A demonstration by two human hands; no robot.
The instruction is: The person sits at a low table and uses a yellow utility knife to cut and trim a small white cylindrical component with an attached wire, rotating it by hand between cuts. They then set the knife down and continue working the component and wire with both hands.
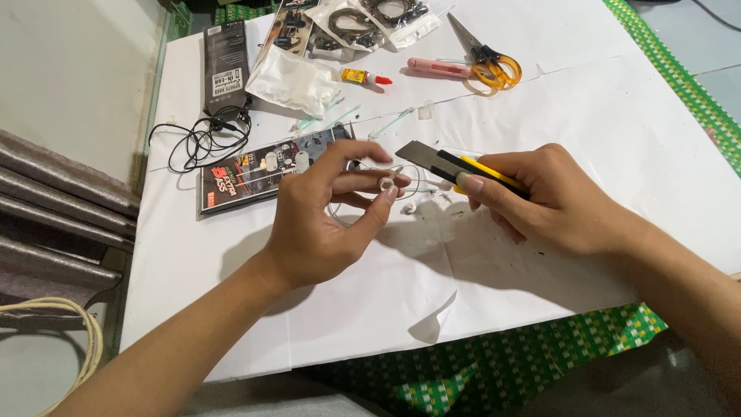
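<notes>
My left hand [328, 212] pinches a small white earbud piece [385, 184] between thumb and fingers, with a thin clear cable [409, 176] looping from it. My right hand [552, 201] grips a yellow and black utility knife [455, 164], its blade extended and pointing left toward the earbud piece, a short gap apart. Both hands hover just above the white paper sheet [432, 270] that covers the table. Small white bits [409, 208] lie on the paper under the hands.
Behind the hands lie a dark earphone package [247, 174], a black cable tangle [202, 140], a black box [225, 66], clear plastic bags [297, 77], a small glue tube [363, 76], a pink tool [438, 68] and orange-handled scissors [486, 58]. A green checked tablecloth [540, 355] shows at the paper's edges.
</notes>
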